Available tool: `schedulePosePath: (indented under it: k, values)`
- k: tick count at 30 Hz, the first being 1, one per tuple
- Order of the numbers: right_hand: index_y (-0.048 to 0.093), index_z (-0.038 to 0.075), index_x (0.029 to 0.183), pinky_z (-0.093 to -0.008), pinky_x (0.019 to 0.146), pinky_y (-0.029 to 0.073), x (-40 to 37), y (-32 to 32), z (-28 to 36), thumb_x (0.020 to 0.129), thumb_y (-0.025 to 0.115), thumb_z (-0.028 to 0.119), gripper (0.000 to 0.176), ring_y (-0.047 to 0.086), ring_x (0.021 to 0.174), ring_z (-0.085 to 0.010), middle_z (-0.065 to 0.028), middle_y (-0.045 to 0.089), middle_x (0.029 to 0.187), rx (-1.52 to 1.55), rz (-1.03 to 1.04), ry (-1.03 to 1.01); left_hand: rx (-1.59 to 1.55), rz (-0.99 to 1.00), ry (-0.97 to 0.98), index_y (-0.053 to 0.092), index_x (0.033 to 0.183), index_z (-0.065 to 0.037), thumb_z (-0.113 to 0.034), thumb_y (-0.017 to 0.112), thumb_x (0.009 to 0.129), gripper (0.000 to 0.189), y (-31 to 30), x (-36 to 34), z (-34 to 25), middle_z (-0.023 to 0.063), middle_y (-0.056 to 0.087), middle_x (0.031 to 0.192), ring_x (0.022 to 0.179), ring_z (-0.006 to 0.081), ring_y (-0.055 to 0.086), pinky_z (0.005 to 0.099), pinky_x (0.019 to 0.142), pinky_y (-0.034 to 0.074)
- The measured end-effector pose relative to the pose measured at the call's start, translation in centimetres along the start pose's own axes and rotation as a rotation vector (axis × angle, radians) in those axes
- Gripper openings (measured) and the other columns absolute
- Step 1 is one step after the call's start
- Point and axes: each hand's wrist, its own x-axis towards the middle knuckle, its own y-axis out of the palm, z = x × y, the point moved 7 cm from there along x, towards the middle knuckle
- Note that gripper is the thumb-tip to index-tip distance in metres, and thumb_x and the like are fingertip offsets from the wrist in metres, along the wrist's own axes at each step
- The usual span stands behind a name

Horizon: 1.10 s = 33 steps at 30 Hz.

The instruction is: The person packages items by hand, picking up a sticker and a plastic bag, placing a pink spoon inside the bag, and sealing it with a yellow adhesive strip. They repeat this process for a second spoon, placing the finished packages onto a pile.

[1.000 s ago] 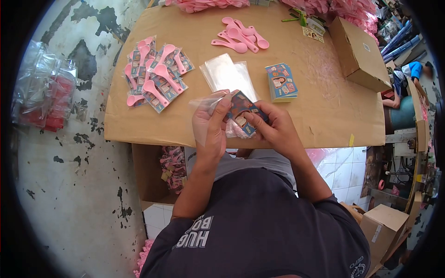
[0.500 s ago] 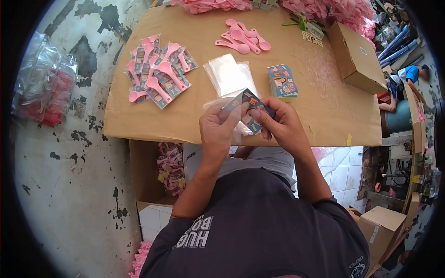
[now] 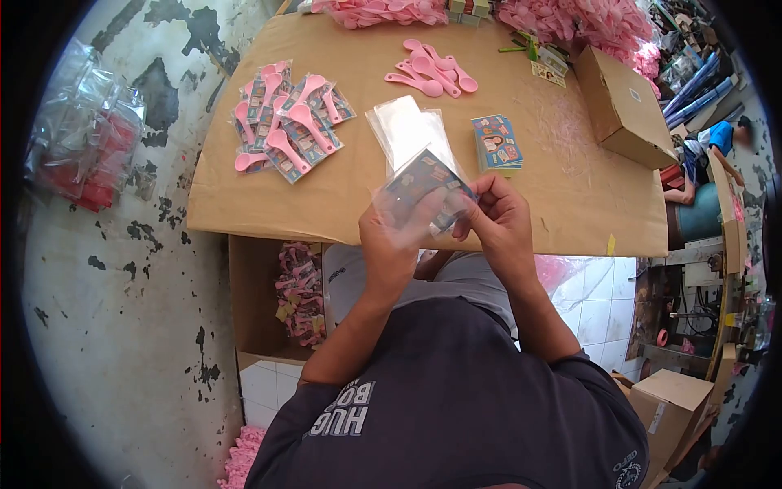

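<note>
My left hand [image 3: 389,243] is closed on a clear plastic bag [image 3: 389,204], its thumb over the front. A blue printed card [image 3: 425,178] lies tilted and largely inside or behind the clear film; its lower part is blurred. My right hand [image 3: 503,213] pinches the right-hand corner of the card and the bag's edge. Just beyond my hands lies a stack of clear bags [image 3: 401,130]. To its right sits a pile of matching cards [image 3: 497,140]. Several loose pink spoons [image 3: 430,68] lie farther back.
Bagged spoons with cards [image 3: 293,122] are heaped on the table's left. A cardboard box [image 3: 627,110] stands at the right, near heaps of pink spoons [image 3: 570,28]. Plastic bags [image 3: 85,130] lie at far left. Another person [image 3: 705,151] is at far right.
The card has slid leftward into line with the clear bag, which now covers much of it. My right hand has shifted to its corner. The view has moved slightly.
</note>
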Motion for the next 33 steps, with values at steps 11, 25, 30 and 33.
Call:
schedulePosePath:
  k: [11, 25, 30, 33]
  values:
    - [0.058, 0.003, 0.100, -0.0200, 0.053, 0.051, -1.7, 0.4, 0.3, 0.097, 0.072, 0.011, 0.017, 0.062, 0.063, -0.0061, -0.0033, 0.068, 0.084, 0.023, -0.054, 0.029, -0.188, 0.062, -0.049, 0.067, 0.122, 0.004, -0.021, 0.061, 0.105, 0.031, 0.9, -1.3, 1.2, 0.0081, 0.073, 0.107, 0.097, 0.0098, 0.067, 0.0256, 0.084, 0.054]
    - [0.063, 0.002, 0.095, -0.0224, 0.057, 0.052, -2.6, 1.1, -1.8, 0.097, 0.072, 0.015, 0.016, 0.062, 0.073, -0.0059, -0.0042, 0.069, 0.087, 0.054, -0.032, 0.092, -0.477, 0.163, 0.005, 0.030, 0.159, -0.012, -0.010, 0.048, 0.106, 0.055, 2.4, 0.4, -0.4, 0.0273, 0.056, 0.140, 0.129, 0.0363, 0.058, 0.0488, 0.109, 0.050]
    - [0.056, 0.006, 0.088, -0.0215, 0.061, 0.050, -0.7, 1.4, -1.5, 0.095, 0.075, 0.017, 0.023, 0.061, 0.074, -0.0048, -0.0027, 0.066, 0.084, 0.052, -0.112, 0.037, -0.505, 0.240, -0.011, 0.031, 0.157, -0.011, -0.015, 0.048, 0.108, 0.052, 3.1, 1.5, 0.2, 0.0223, 0.064, 0.125, 0.115, 0.0295, 0.067, 0.0441, 0.099, 0.057]
    - [0.053, 0.007, 0.087, -0.0206, 0.063, 0.048, 0.5, 0.7, -1.4, 0.093, 0.078, 0.017, 0.027, 0.057, 0.075, -0.0033, 0.0004, 0.061, 0.082, 0.017, -0.146, -0.023, -0.533, 0.242, -0.029, 0.034, 0.154, -0.008, -0.017, 0.049, 0.108, 0.049, 3.6, 2.3, 0.4, 0.0174, 0.066, 0.116, 0.108, 0.0248, 0.069, 0.0412, 0.093, 0.059]
